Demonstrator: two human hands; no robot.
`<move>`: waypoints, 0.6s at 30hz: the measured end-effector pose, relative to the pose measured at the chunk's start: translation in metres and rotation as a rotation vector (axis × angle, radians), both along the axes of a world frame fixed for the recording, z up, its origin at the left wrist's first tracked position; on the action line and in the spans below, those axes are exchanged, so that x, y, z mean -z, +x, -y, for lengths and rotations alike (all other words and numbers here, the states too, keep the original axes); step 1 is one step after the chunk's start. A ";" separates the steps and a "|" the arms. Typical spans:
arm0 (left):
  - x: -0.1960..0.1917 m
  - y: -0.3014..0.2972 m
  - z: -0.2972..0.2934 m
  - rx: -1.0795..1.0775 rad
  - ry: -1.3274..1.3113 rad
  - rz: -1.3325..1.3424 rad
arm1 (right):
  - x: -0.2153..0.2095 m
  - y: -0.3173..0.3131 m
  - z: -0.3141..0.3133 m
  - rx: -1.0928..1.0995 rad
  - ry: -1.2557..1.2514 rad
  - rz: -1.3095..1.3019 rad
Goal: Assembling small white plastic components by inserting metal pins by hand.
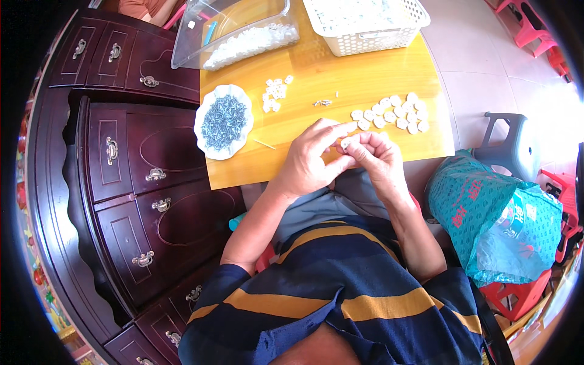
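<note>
Nearest the lens: dark shirt with yellow stripes [340,286], both forearms rising from it toward the near edge of the yellow wooden surface [365,79]. Left hand [310,161] and right hand [374,155] met together just over that edge, fingers [359,151] of both closed in a pinch on one small white round piece [347,143]. Piece held between the fingertips, above the surface edge, partly hidden; finer detail not discernible.

Just beyond the right hand: loose cluster of matching white round pieces [392,114] lying flat on the surface. Further left: smaller group of white square pieces [274,93]. Between the two groups: a few tiny metal bits [322,103]. At the left edge: white scalloped dish [202,115] filled with small grey metal parts [224,121]. Thin pale stick [264,144] beside the dish.

At the far side: clear plastic tub [188,36] holding white pieces, and white perforated basket [365,39], well apart from the hands.

Left of the surface: dark wooden cabinet [128,176] with metal handles. Right, on the floor: teal plastic bag [493,219], grey stool [511,143].
</note>
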State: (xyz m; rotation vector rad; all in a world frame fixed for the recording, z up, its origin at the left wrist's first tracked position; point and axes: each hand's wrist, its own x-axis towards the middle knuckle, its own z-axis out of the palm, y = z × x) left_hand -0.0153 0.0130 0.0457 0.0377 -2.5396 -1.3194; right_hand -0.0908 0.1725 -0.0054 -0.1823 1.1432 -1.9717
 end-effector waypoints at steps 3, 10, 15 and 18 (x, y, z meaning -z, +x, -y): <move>0.006 -0.002 -0.001 0.000 -0.227 -0.070 | 0.003 -0.001 -0.002 -0.003 -0.032 0.021; 0.010 -0.003 0.001 -0.004 -0.243 -0.100 | 0.010 -0.001 -0.001 0.032 -0.036 0.111; 0.007 -0.002 0.002 0.024 -0.055 0.047 | 0.014 -0.006 -0.005 -0.058 -0.046 0.195; 0.005 -0.001 0.003 0.033 -0.074 0.038 | 0.014 -0.005 -0.005 -0.081 -0.035 0.189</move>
